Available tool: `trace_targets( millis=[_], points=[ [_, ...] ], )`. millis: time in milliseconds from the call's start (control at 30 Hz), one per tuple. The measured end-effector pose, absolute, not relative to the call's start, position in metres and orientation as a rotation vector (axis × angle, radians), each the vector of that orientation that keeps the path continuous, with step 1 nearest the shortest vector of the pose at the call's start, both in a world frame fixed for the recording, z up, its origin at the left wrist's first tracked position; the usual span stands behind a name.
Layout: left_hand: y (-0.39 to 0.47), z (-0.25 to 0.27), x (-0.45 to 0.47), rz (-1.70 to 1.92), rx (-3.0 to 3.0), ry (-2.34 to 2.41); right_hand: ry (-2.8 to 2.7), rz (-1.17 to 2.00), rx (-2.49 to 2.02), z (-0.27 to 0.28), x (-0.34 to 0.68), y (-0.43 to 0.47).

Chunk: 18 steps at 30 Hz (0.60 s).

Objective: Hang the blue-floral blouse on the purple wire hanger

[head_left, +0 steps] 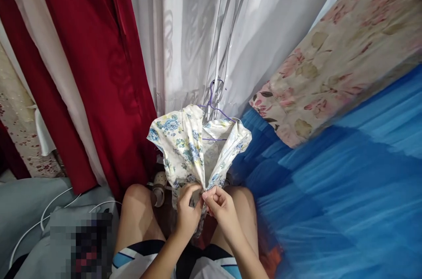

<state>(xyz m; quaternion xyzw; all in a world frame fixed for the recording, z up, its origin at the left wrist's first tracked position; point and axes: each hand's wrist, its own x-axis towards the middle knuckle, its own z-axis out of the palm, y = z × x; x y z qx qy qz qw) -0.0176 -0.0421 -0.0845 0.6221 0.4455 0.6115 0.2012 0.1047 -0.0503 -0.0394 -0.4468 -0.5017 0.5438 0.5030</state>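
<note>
A white blouse with blue flowers hangs on a thin purple hanger between my knees. Its neckline gapes above, and the two front edges meet at my fingers. My left hand pinches the front edge on the left. Close beside it, my right hand pinches the other edge, thumb and forefinger pressed together. Whatever fastening lies between the fingertips is too small to make out. The lower part of the blouse is hidden behind my hands.
White curtain-like fabric hangs straight ahead, with dark red cloth to the left. On the right are a pink floral cloth and blue tulle. A white cable crosses the grey seat. A beige clog shows below.
</note>
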Motion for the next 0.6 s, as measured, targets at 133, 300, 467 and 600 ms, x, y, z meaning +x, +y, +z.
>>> trace_targets(
  millis=[133,300,467,600],
  points=[
    [-0.035,-0.079,-0.013,1.631,1.743,1.209,-1.125,1.436,-1.05,-0.016,0.116,-0.034],
    [-0.038,-0.08,-0.031,1.45,1.847,1.232,-1.152,1.342,-0.953,0.054,0.117,0.027],
    [-0.036,-0.089,-0.046,1.284,1.962,1.198,-1.053,1.347,-0.845,0.127,0.095,0.087],
    [-0.02,-0.083,-0.054,1.302,1.981,1.165,-1.059,1.282,-0.871,0.137,0.082,0.089]
  ],
)
